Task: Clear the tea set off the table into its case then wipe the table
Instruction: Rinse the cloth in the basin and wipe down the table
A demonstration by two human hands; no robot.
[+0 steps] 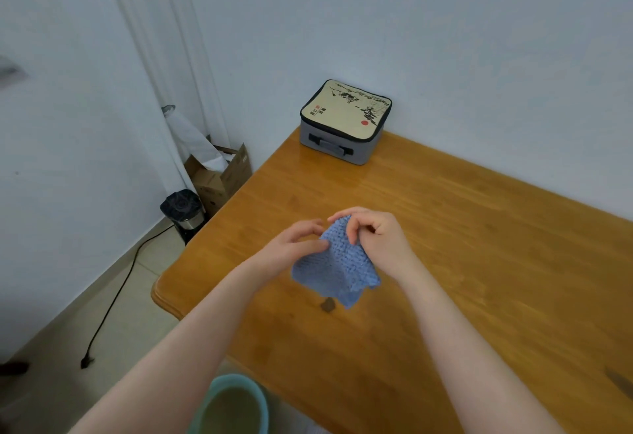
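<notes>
Two hands, left hand (294, 245) and right hand (376, 238), pinch one cloth (337, 269); one case (344, 120).

— What does the room look like?
— Plain pale bluish-white walls (445, 22) meet in a corner at twelve o'clock. A honey-brown varnished wooden table (479, 262) is pushed into that corner.
— And to the left?
— A white pleated curtain (161, 39) hangs at eleven. At ten, below it, are an open brown cardboard box (222, 180) and a small bin with a black liner (183, 209). A black power cable (113, 296) trails across the pale tiled floor (144, 324) at eight.
— The light?
— Soft and even.
</notes>
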